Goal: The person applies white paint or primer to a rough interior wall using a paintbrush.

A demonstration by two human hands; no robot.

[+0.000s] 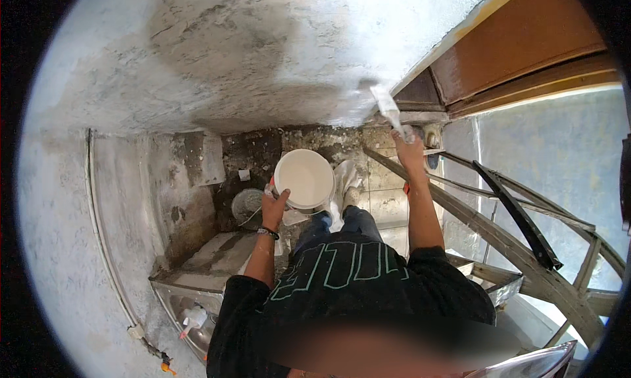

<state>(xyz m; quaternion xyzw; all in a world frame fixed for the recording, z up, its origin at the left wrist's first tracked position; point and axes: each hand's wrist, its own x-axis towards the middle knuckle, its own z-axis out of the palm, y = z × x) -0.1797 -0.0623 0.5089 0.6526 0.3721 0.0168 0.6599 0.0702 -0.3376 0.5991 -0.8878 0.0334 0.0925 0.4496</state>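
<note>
Open air between the white bucket (305,208) and the right hand (410,149), plastered wall (243,56) blocking the far side, slanting wooden frame (485,232) and black bar (516,213) crowding the right, metal basin (173,299) hemming lower left

White brush (386,106) blurred, outline indistinct.

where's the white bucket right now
In the head view, the white bucket is just left of centre, held at its lower-left side by the person's left grip, just above the jeans in the picture.
</note>
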